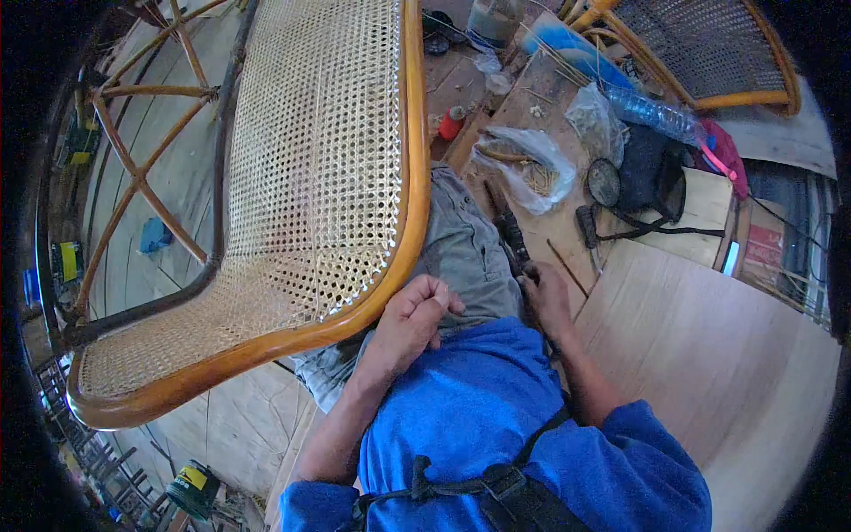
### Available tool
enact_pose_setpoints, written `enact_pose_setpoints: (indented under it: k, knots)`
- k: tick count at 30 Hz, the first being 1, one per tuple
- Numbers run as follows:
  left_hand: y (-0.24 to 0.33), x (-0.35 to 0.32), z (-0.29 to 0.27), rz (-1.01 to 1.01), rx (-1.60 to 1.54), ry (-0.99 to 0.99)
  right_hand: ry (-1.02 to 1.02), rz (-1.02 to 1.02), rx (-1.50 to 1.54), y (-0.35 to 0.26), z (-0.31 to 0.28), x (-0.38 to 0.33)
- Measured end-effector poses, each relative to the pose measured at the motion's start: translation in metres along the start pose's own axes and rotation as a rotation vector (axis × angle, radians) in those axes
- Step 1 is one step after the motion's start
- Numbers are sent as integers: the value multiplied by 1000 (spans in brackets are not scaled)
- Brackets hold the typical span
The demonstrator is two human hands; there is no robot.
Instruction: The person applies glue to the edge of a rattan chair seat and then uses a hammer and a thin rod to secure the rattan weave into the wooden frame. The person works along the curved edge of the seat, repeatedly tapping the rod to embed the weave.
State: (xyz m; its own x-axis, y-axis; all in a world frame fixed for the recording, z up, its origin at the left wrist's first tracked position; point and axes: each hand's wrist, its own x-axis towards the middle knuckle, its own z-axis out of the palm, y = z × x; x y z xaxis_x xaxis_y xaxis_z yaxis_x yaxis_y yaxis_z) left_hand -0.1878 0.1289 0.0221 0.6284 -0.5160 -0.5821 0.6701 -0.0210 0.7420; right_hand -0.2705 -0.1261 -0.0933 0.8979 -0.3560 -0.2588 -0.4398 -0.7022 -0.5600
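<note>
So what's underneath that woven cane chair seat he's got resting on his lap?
Under the cane seat shows a grey-trousered leg at its right edge, and through the weave, faint wooden floor planks and chair struts. The left hand rests against the rim. The other leg is covered.

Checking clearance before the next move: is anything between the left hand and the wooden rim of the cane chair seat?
Nothing visible. The left hand is curled right at the wooden rim of the cane seat, apparently touching its edge. The right hand is apart, on a dark tool lying beside the grey trouser leg.
</note>
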Motion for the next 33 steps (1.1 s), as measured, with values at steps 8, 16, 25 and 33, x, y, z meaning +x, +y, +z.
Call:
enact_pose_setpoints:
  k: [8, 16, 25, 33]
  knots:
    - [-2, -2, -4, 41, -33, 46, -39, -54, -217, -5, -2, -22]
    - [-9, 7, -8, 11, -91, -5, 15, -134, -516, 8, -13, 21]
    - [-16, 15, -7, 50, -96, -79, -133, 137, -214, -10, 7, -19]
    - [-12, 29, 7, 49, -126, -83, -134, 67, -339, -19, -36, -12]
